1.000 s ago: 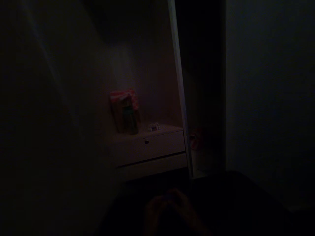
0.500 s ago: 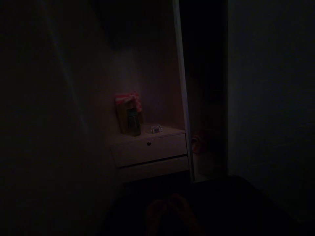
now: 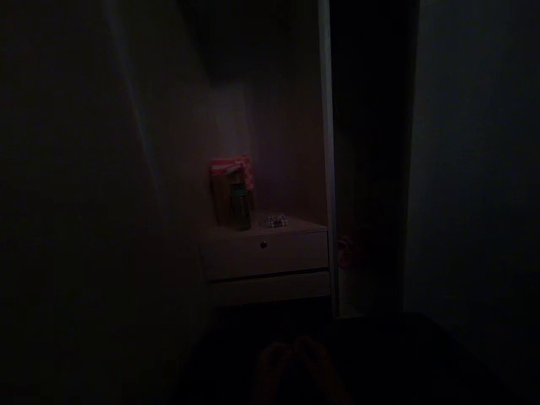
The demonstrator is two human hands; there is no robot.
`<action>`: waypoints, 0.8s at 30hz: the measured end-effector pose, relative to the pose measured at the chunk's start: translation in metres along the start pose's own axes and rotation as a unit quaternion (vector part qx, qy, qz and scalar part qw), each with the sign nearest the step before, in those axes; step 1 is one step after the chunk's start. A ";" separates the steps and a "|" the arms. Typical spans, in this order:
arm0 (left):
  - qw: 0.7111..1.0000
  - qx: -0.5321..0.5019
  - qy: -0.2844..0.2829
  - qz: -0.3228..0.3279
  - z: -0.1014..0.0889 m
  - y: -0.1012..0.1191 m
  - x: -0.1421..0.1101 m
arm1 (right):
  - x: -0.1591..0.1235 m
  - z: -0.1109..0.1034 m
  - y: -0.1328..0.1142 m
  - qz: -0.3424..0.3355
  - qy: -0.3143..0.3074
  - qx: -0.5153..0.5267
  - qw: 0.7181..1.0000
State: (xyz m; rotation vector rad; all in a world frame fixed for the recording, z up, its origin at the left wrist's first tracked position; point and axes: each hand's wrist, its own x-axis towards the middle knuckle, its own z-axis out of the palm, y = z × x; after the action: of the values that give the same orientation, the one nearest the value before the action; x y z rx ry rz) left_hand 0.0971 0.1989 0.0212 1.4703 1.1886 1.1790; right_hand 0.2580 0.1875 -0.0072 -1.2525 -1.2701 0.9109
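The left hand (image 3: 270,363) and right hand (image 3: 314,360) are close together, nearest the drawers (image 3: 295,256) beyond; darkness hides whether their fingers grasp anything. Atop the drawers, a jar (image 3: 241,212) partly blocks a red-and-white bundle (image 3: 223,164).

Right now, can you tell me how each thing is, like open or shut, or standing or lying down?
Upper drawer: looks shut.
Lower drawer: looks shut.
Green-topped jar: upright, top on.
Small patterned thing: resting on the drawer unit's top.
Left hand: fingers bent; too dark to tell if holding anything.
Right hand: same.
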 end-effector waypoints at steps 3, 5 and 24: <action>1.000 -0.002 -0.004 0.011 -0.001 0.003 -0.001 | 0.000 -0.002 0.003 0.009 0.004 0.006 1.000; 1.000 -0.003 0.007 0.015 -0.002 0.002 -0.001 | 0.000 -0.003 0.004 0.020 0.005 0.016 1.000; 1.000 0.010 0.013 0.019 -0.001 -0.016 0.006 | -0.002 -0.005 -0.023 -0.010 -0.006 0.022 1.000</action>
State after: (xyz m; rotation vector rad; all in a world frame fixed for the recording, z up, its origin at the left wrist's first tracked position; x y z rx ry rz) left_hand 0.0946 0.2069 0.0068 1.5024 1.1982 1.2174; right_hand 0.2592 0.1811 0.0152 -1.1994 -1.2637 0.9273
